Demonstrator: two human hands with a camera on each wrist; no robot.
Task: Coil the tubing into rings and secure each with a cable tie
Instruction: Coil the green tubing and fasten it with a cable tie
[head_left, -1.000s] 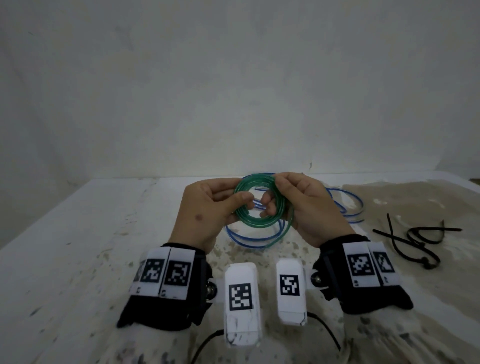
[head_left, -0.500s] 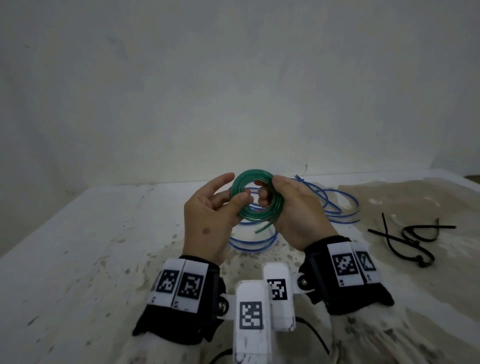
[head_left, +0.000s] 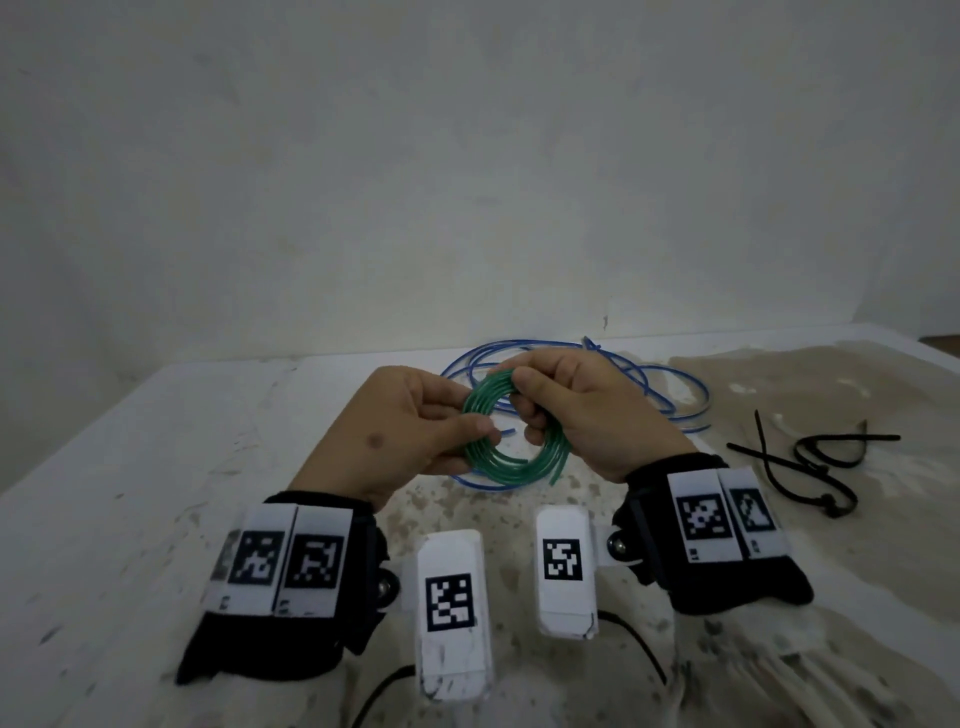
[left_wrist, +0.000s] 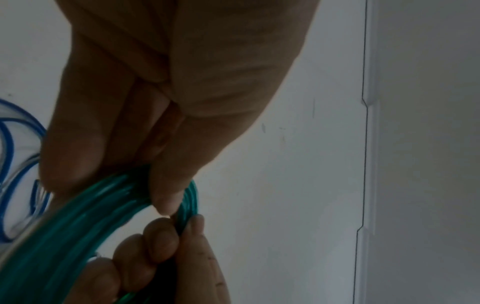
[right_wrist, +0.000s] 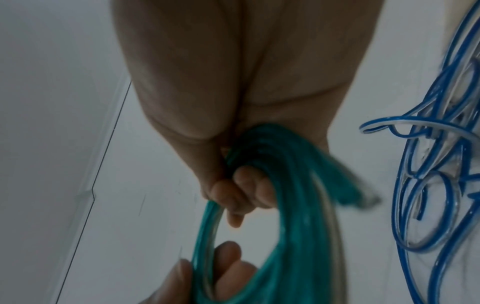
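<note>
1. The head view is dim and greyish, with soft, even light and only faint shadows on the worktop (head_left: 130, 467).
2. Toward the frame's edges from the worktop, straight lines bow from the wide lens.
3. In both wrist views the hands are dark against the pale wall (left_wrist: 298, 144).
4. The green tubing (right_wrist: 298, 205) is smeared by motion blur, its free end worst.

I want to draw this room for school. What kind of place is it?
Probably a plain workshop or test bench. A stained, paint-speckled white table stands against a bare wall, with loose blue tubing and black cable ties lying on it. Both hands hold a green tubing coil.
</note>
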